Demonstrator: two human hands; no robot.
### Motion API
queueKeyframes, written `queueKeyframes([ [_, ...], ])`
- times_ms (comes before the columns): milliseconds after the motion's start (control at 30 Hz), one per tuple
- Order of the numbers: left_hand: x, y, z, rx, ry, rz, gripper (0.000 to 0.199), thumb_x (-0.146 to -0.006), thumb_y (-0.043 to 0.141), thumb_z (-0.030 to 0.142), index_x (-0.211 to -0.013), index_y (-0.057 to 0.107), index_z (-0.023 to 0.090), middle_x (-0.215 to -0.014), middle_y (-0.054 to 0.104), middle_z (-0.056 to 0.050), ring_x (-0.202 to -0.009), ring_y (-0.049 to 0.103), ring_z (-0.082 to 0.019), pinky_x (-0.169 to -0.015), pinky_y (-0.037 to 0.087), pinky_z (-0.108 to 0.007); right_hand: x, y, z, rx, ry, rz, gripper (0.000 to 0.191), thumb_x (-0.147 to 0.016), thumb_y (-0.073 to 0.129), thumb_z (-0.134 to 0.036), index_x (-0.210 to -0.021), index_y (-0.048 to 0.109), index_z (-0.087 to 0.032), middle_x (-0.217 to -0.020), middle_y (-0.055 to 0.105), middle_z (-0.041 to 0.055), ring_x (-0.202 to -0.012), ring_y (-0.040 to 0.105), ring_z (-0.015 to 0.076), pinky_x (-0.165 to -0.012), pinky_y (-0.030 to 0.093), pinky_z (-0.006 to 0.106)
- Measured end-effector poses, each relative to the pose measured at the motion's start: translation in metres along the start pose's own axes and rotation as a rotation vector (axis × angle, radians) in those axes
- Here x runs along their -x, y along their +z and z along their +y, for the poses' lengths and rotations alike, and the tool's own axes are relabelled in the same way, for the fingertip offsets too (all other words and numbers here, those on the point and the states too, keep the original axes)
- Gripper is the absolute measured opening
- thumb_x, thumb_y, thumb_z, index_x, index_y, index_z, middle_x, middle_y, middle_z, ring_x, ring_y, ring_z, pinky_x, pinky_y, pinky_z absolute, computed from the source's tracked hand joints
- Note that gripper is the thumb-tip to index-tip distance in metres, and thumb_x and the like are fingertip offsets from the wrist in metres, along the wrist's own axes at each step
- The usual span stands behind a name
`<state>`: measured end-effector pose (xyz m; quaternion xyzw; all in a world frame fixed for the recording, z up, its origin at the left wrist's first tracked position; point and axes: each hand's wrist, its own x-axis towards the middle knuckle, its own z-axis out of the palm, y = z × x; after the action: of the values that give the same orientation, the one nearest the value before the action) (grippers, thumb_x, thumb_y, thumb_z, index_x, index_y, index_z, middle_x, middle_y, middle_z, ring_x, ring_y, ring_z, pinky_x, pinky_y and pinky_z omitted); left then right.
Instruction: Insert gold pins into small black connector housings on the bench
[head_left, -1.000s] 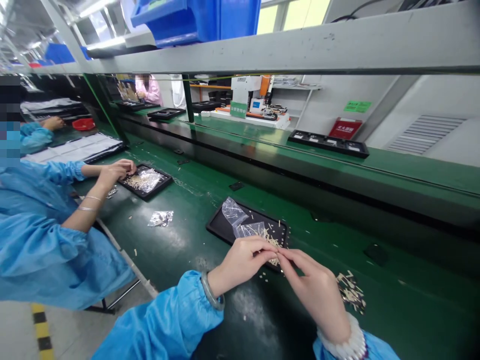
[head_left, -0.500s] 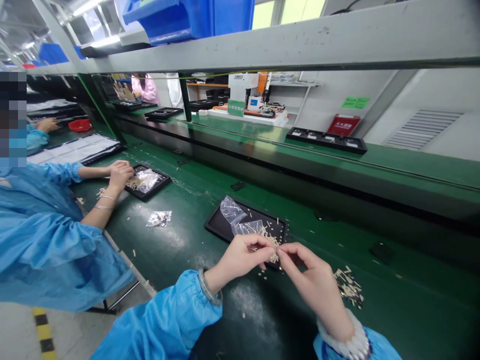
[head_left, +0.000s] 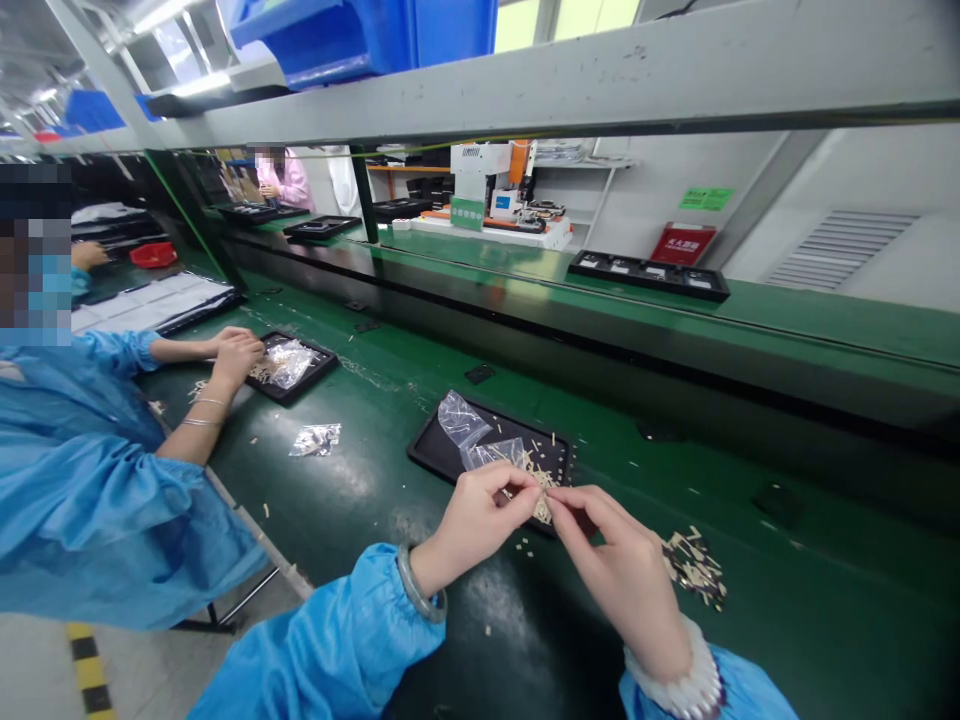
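My left hand [head_left: 484, 515] and my right hand [head_left: 611, 560] meet fingertip to fingertip over the near right part of a black tray [head_left: 433, 450]. Both are closed in a pinch; whatever sits between the fingertips is too small to make out. Small beige strips [head_left: 541, 480] lie heaped in the tray just behind my fingers. Clear plastic bags [head_left: 463, 420] rest on the tray's left and middle. To the right of my right hand is a loose pile of beige and dark strips [head_left: 696, 568] on the green table [head_left: 840, 610].
At left a co-worker in a blue smock [head_left: 112, 470] bends over another black tray [head_left: 326, 362] of strips and a clear bag. A small clear bag [head_left: 316, 440] lies between the two trays. Behind runs a raised ledge with a compartmented black tray [head_left: 649, 275]; a shelf beam [head_left: 570, 85] crosses above.
My hands stay pinched together over the tray, with the fingertips shifted slightly left in view. The whole scene has shifted a little with the camera. The co-worker's hands remain at their tray.
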<state>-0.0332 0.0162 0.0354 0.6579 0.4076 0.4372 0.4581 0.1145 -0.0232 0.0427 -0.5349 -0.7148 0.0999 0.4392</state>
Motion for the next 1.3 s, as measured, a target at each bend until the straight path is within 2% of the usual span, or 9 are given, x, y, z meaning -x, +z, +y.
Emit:
queueKeyframes([
  [133,0.002,-0.001,0.004,-0.143,0.144,-0.012,0.014,-0.082,0.053,0.021,-0.08,0.065,0.015,-0.077,0.062,-0.003,-0.071,0.057,-0.013,-0.062,0.046,-0.021,-0.002,0.0,0.003,-0.003,0.002,-0.015,0.014,-0.086,0.049,-0.025,-0.086,0.062,-0.021,-0.084,0.067,0.0039,-0.076,0.064,0.0152,-0.069,0.051,0.025],
  [400,0.005,0.001,-0.004,-0.361,0.399,-0.038,0.02,-0.087,0.044,0.019,-0.086,0.064,0.016,-0.085,0.062,-0.007,-0.084,0.056,-0.016,-0.08,0.046,-0.03,-0.001,0.002,0.002,0.102,-0.022,-0.016,0.015,-0.084,0.049,-0.023,-0.081,0.063,-0.022,-0.078,0.067,0.0011,-0.07,0.064,0.014,-0.066,0.05,0.024],
  [500,0.005,0.005,-0.003,-0.248,0.306,0.011,0.016,-0.084,0.048,0.02,-0.081,0.063,0.016,-0.082,0.061,-0.006,-0.079,0.056,-0.015,-0.072,0.046,-0.026,-0.002,0.005,0.003,0.042,0.051,0.015,0.013,-0.082,0.05,-0.024,-0.078,0.063,-0.022,-0.073,0.066,0.0001,-0.064,0.063,0.0136,-0.063,0.05,0.024],
  [667,-0.002,0.004,-0.005,0.113,-0.071,0.076,0.019,-0.081,0.055,0.031,-0.077,0.061,0.014,-0.062,0.053,0.001,-0.051,0.047,-0.007,-0.048,0.037,-0.019,-0.008,0.008,0.022,-0.176,0.299,0.046,0.018,-0.082,0.052,-0.034,-0.08,0.06,-0.019,-0.066,0.067,0.0016,-0.057,0.064,0.0149,-0.055,0.051,0.023],
  [800,-0.009,0.003,-0.01,0.319,-0.253,0.084,0.028,-0.073,0.062,0.04,-0.074,0.06,0.012,-0.05,0.045,0.006,-0.038,0.037,-0.003,-0.039,0.028,-0.017,-0.011,0.012,0.037,0.113,0.279,0.013,0.018,-0.082,0.053,-0.036,-0.08,0.062,-0.021,-0.067,0.068,0.0002,-0.056,0.064,0.0155,-0.05,0.047,0.023],
  [900,-0.012,0.003,-0.014,0.397,-0.303,0.098,0.029,-0.068,0.065,0.041,-0.07,0.059,0.012,-0.052,0.047,0.005,-0.037,0.037,-0.003,-0.036,0.027,-0.017,-0.012,0.018,0.042,0.356,0.182,-0.031,0.012,-0.082,0.053,-0.03,-0.081,0.063,-0.025,-0.067,0.069,-0.0027,-0.055,0.065,0.0156,-0.046,0.043,0.023],
  [1000,-0.014,0.004,-0.018,0.411,-0.322,0.107,0.027,-0.067,0.066,0.039,-0.069,0.058,0.013,-0.051,0.046,0.005,-0.038,0.037,-0.003,-0.036,0.027,-0.017,-0.013,0.024,0.046,0.381,0.114,-0.092,0.017,-0.082,0.048,-0.021,-0.088,0.063,-0.025,-0.079,0.072,-0.0021,-0.066,0.068,0.0166,-0.052,0.047,0.024],
  [1133,-0.016,0.004,-0.023,0.408,-0.333,0.104,0.026,-0.068,0.065,0.038,-0.068,0.058,0.013,-0.049,0.046,0.006,-0.037,0.037,-0.004,-0.035,0.027,-0.017,-0.015,0.024,0.052,0.284,0.152,-0.132,0.019,-0.084,0.046,-0.021,-0.094,0.062,-0.024,-0.094,0.07,0.0008,-0.078,0.067,0.0184,-0.064,0.05,0.029],
  [1300,-0.015,0.008,-0.024,0.409,-0.307,0.084,0.026,-0.071,0.064,0.037,-0.069,0.058,0.012,-0.051,0.046,0.005,-0.039,0.038,-0.004,-0.037,0.029,-0.017,-0.014,0.015,0.039,0.038,0.136,-0.031,0.017,-0.086,0.049,-0.029,-0.094,0.06,-0.02,-0.088,0.066,0.004,-0.072,0.062,0.0157,-0.063,0.049,0.027],
])
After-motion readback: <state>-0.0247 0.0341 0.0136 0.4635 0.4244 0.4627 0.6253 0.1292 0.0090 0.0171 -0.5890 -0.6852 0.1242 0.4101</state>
